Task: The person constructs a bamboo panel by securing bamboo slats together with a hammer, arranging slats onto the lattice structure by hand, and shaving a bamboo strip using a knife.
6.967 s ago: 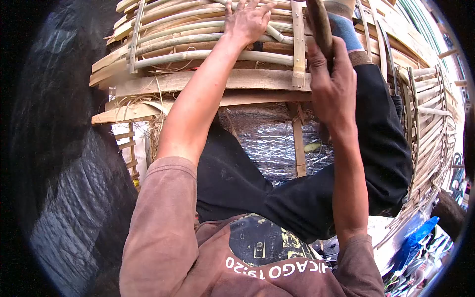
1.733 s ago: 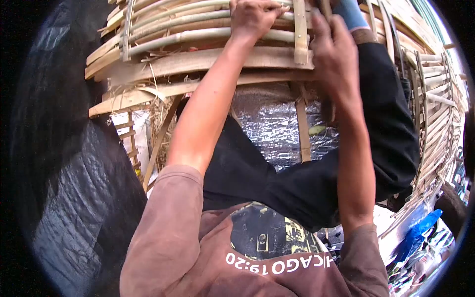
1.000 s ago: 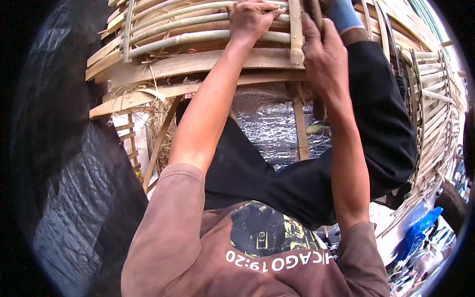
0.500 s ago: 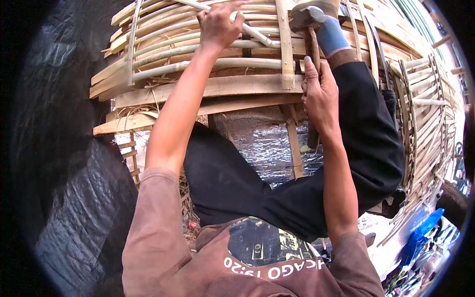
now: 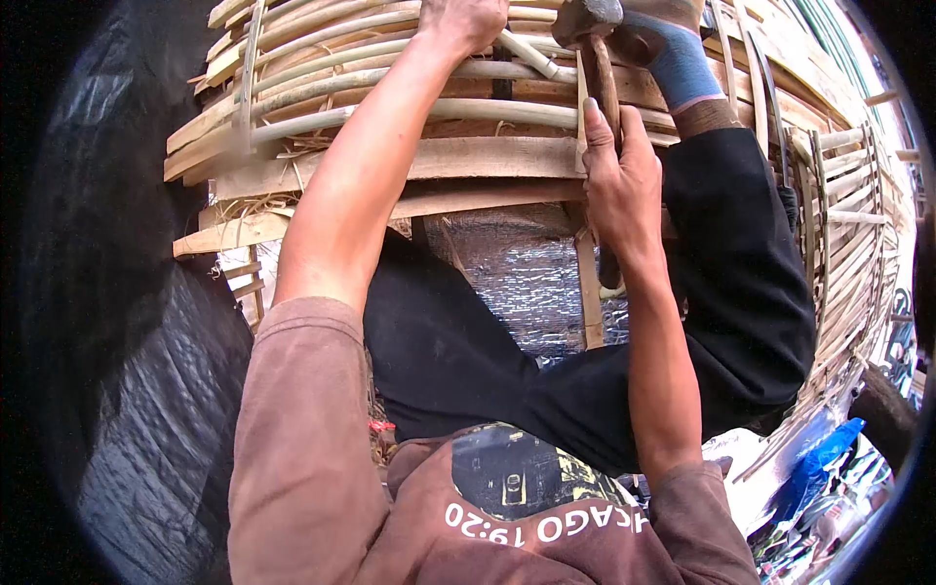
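Note:
My right hand [image 5: 624, 180] is wrapped around the wooden handle of a hammer [image 5: 604, 83], its thumb laid along the handle. The metal hammer head is up near the top edge, beside my foot. At the top of the view, my left hand [image 5: 466, 21] is closed over a pale bamboo stick [image 5: 536, 57] that slants out to its right. The frame edge cuts off part of that hand. Beneath both hands lies a slatted frame of bamboo strips [image 5: 322, 80] and wooden boards [image 5: 497, 158].
My foot in a blue sock [image 5: 682, 63] rests on the slats at right. Black sheeting [image 5: 156, 390] hangs on the left. A curved bamboo lattice [image 5: 853, 224] stands at right, with a blue plastic bag [image 5: 814, 468] and litter below. Silvery sheet [image 5: 531, 283] shows between my legs.
My left hand has moved up and right in view, its fingers now curled instead of extended. The hammer and right hand have shifted slightly left and up.

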